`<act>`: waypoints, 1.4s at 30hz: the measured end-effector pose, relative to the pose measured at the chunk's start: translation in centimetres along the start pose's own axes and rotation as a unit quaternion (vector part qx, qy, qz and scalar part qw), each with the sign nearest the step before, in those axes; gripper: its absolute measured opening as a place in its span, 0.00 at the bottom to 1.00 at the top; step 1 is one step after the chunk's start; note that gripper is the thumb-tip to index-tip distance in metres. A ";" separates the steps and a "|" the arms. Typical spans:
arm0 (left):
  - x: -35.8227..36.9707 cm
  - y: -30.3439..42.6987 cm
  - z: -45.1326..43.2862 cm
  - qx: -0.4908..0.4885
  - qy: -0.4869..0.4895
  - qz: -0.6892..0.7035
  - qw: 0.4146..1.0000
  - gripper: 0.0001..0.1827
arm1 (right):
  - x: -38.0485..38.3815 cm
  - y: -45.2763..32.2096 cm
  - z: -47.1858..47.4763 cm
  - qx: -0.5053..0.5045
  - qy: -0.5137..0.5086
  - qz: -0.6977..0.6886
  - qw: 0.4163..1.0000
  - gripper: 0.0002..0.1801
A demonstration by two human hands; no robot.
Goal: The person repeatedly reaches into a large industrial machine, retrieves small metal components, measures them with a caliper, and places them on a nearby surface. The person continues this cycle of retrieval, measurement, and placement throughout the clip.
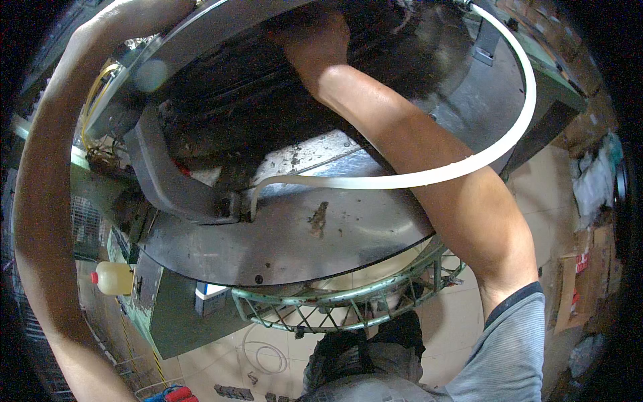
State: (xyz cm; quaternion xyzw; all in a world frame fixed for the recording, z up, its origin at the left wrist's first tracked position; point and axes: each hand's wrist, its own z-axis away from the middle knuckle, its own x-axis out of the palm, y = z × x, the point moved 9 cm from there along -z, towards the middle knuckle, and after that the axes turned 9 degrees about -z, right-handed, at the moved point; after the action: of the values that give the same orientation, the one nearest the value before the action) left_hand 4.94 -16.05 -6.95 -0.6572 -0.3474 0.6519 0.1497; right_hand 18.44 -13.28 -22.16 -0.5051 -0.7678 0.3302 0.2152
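My right hand (316,37) reaches into the dark recess of a machine (211,115), beneath a raised metal panel (201,55). Deep shadow covers its fingers, so what they touch cannot be made out. My left arm curves up along the left side to the panel's upper edge; that hand is out of view. A white flexible tube (525,95) loops from the upper right, crosses over my right forearm and ends at the curved steel plate (296,251). Beside that end is a grey curved metal arm (161,176). A bright metal plate (311,156) with flaked dark patches shows inside.
Below the steel plate's rim curves a green lattice metal frame (321,301), close to my legs. A yellowish plastic bottle (114,278) with a red cap is at the left. Thin yellow tubes (93,100) run beside the panel. Coiled thin hose (271,358) lies on the tiled floor.
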 end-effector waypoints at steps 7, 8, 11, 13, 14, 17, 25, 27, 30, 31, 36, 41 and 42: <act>0.0 -0.1 -0.1 -0.015 -0.014 -0.006 1.000 0.28 | -0.4 -1.7 1.4 0.020 -0.040 -0.052 0.998 0.11; 0.0 0.0 -0.1 -0.016 -0.015 -0.007 1.000 0.28 | -0.8 -3.0 1.3 -0.078 0.010 0.016 0.997 0.12; 0.1 0.0 -0.1 -0.020 -0.022 -0.009 1.000 0.28 | 1.1 -2.3 0.7 -0.121 -0.040 0.067 0.990 0.11; 0.2 0.0 -0.1 -0.023 -0.025 -0.009 0.999 0.28 | 1.3 -1.2 0.3 -0.099 -0.018 0.094 0.990 0.10; 0.2 0.0 0.0 -0.023 -0.026 -0.010 0.999 0.28 | 1.3 -0.8 0.2 -0.087 -0.008 0.108 0.990 0.10; 0.1 0.0 0.1 -0.028 -0.030 -0.012 0.999 0.28 | 0.9 -1.7 0.4 -0.150 0.012 0.092 0.984 0.09; 0.0 0.0 0.2 -0.043 -0.047 -0.016 0.998 0.29 | 0.8 -1.3 0.0 -0.090 -0.029 0.115 0.989 0.09; -0.1 -0.1 0.1 -0.047 -0.050 -0.017 0.998 0.29 | 0.7 -1.5 0.0 -0.097 -0.028 0.132 0.986 0.09; -0.3 0.0 0.1 -0.051 -0.054 -0.018 0.997 0.29 | 0.8 -1.9 0.0 -0.114 -0.026 0.185 0.976 0.10; -0.4 0.1 0.1 -0.052 -0.055 -0.019 0.997 0.29 | 0.7 -2.0 -0.1 -0.110 -0.028 0.179 0.977 0.11; -0.7 0.3 0.4 -0.069 -0.060 -0.015 0.996 0.28 | 0.6 -2.0 0.1 -0.114 -0.042 0.139 0.983 0.12; -0.4 -0.2 1.0 -0.052 0.013 -0.057 0.997 0.27 | 0.6 -0.6 0.4 -0.063 0.006 0.133 0.989 0.11; -0.5 -0.2 0.8 -0.033 0.034 -0.055 0.997 0.27 | 0.8 -0.3 0.6 -0.051 0.009 0.123 0.991 0.10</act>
State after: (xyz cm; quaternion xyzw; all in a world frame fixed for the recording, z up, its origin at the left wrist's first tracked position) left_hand 4.12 -16.40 -6.56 -0.6633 -0.3994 0.6083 0.1748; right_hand 17.56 -12.81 -22.41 -0.6086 -0.7141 0.3100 0.1535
